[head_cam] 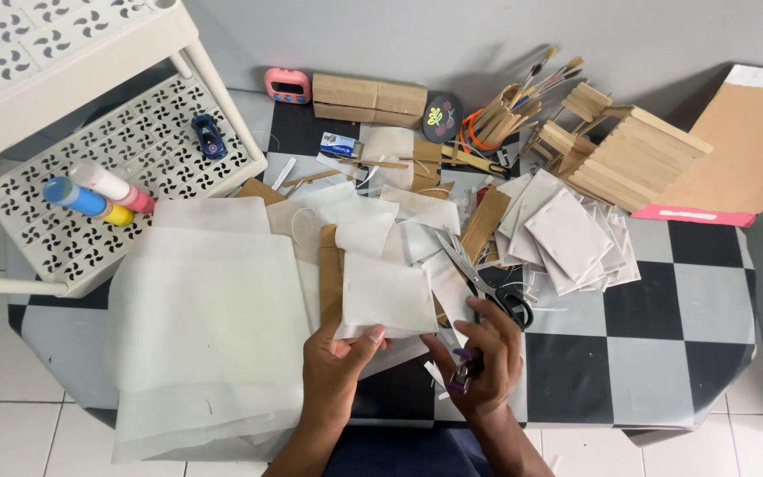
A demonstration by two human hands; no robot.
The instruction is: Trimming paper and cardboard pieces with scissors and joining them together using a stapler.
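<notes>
**A:** Hands first, from the head view. What are they on?

**B:** The left hand [336, 360] pinches the near edge of a white paper square [388, 295], thumb on top, holding it flat just beyond the near middle of the checkered table [638, 353]. The right hand [480, 353] is curled around a small purple thing [463, 369] (too small to tell what it is) and sits just right of the square.

**A:** And how far along does the work look?

**B:** Partway, I would judge. A fanned stack of finished-looking white panels [569, 234] lies to the right and farther back, so several seem done. The square in hand looks like one more in progress.

**A:** What is left?

**B:** Plenty of stock: large translucent white sheets [209, 327] spread at the near left, brown card strips [485, 221] and scraps in the middle. Scissors [487, 281] lie open just beyond the right hand, untouched.

**A:** Anything else about?

**B:** A wooden stick structure [633, 155] at the far right, a cup of brushes and sticks [509, 106] far centre, and a white perforated shelf [134, 150] at the left bearing glue tubes [99, 194].
</notes>
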